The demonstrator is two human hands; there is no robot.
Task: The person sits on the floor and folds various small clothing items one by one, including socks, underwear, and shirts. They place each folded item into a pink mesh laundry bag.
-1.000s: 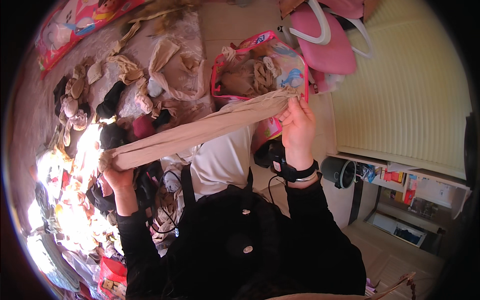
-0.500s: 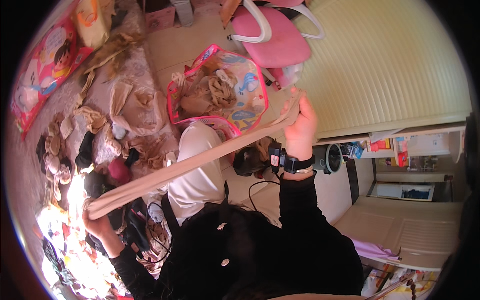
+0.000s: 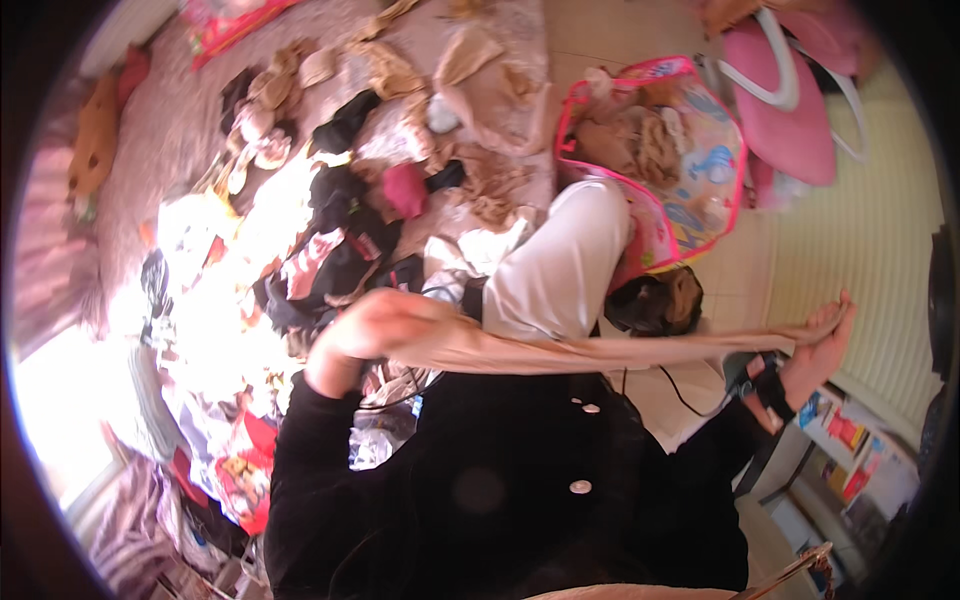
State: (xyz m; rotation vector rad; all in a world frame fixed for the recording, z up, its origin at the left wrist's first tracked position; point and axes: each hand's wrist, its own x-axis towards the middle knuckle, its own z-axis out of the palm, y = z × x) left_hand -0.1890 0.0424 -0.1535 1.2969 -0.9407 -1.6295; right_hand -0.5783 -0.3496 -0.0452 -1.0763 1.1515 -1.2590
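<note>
A long beige stocking [image 3: 560,352] stretches nearly level between my two hands, in front of my black top. My right hand [image 3: 825,338] grips its far end out to the right, with the fingers closed and the thumb side up. At the other end, my left hand [image 3: 375,325] is bent inward at the wrist and closed around the fabric; motion blurs its fingers. Below my left forearm lies clothing in glare. A dark strap with a small device [image 3: 765,390] sits on my right wrist.
Beyond my knee [image 3: 560,260] stands a clear bag [image 3: 735,180] with pink edging, holding beige stockings. Socks and stockings lie scattered over the bedspread [image 3: 150,130] at left, including a dark pink bundle [image 3: 404,190]. A pink chair [image 3: 780,110] stands at far right. A dark cable [image 3: 690,400] hangs near my right arm.
My view has swung toward the left. The stocking has gone from a slant to nearly level. My left hand has come in closer to my body, while my right hand has lowered and reached outward.
</note>
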